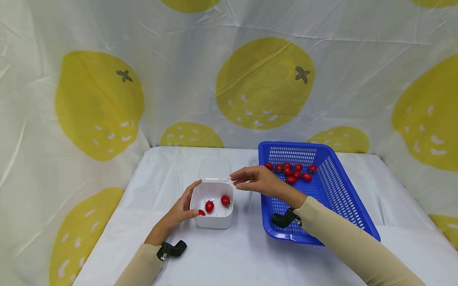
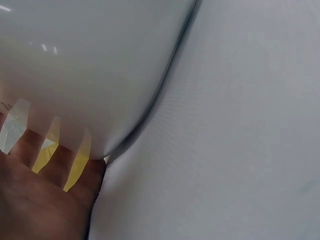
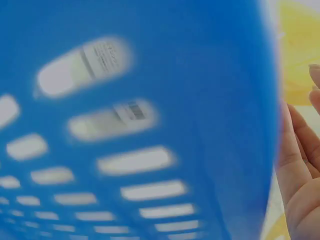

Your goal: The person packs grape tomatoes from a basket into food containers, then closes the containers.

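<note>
A small white square container stands on the table with a few red cherry tomatoes inside. My left hand holds it by its left side, fingers along the wall and thumb at the front rim. In the left wrist view, the fingers of that hand lie against the glossy container wall. To the right of the container, my right hand hovers above the near-left edge of a blue basket, fingers extended and nothing visible in them. The basket wall fills most of the right wrist view, partly hiding the hand.
Several cherry tomatoes lie toward the back of the basket. A translucent lid lies just behind the container. White cloth covers the table, and a lemon-print sheet hangs around it.
</note>
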A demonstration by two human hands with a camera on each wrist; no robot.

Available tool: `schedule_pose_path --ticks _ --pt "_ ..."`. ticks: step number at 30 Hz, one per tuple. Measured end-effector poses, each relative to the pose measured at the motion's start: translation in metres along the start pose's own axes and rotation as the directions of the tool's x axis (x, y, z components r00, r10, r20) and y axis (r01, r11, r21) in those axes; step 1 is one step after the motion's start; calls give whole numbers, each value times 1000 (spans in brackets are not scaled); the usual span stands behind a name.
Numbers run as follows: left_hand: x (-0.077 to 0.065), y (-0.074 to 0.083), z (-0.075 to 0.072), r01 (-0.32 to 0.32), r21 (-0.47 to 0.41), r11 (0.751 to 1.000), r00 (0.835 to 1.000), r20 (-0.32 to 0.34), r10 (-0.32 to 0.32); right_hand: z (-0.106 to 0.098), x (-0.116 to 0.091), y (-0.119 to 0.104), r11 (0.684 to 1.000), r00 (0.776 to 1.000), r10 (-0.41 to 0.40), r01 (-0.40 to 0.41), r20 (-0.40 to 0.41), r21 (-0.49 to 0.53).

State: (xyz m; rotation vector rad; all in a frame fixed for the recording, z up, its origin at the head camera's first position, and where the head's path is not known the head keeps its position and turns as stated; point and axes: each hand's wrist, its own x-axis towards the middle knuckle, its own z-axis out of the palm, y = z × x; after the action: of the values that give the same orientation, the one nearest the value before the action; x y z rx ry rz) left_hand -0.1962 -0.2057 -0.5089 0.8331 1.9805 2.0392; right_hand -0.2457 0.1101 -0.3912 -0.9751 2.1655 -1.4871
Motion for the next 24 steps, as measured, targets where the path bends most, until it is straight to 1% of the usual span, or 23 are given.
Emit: schedule_pose_path --ticks 2,5,9,12,14,19,24 --pt "0 0 2 13 6 1000 1000 -1 -13 -4 -5 1 1000 1000 -15 15 -9 -12" --pt "-1 0 1 10 27 1000 1000 9 -10 -10 -11 1 999 999 -17 15 -40 -37" --pt "-8 4 -5 20 56 998 1000 11 -20 -14 -14 1 1000 997 5 -7 -79 -26" --pt "-14 8 -11 22 73 997 1000 -3 -22 -16 -13 3 1000 996 13 -14 -87 -4" --pt "-16 10 -13 22 76 997 1000 -13 -21 -20 -14 3 1000 994 20 -20 -105 -3" --pt "-8 10 -9 -4 59 998 1000 1 4 -38 -26 6 998 983 48 -54 -175 -27" --pt "1 1 2 -37 39 999 999 11 37 -56 -41 13 995 975 84 -92 -208 -29"
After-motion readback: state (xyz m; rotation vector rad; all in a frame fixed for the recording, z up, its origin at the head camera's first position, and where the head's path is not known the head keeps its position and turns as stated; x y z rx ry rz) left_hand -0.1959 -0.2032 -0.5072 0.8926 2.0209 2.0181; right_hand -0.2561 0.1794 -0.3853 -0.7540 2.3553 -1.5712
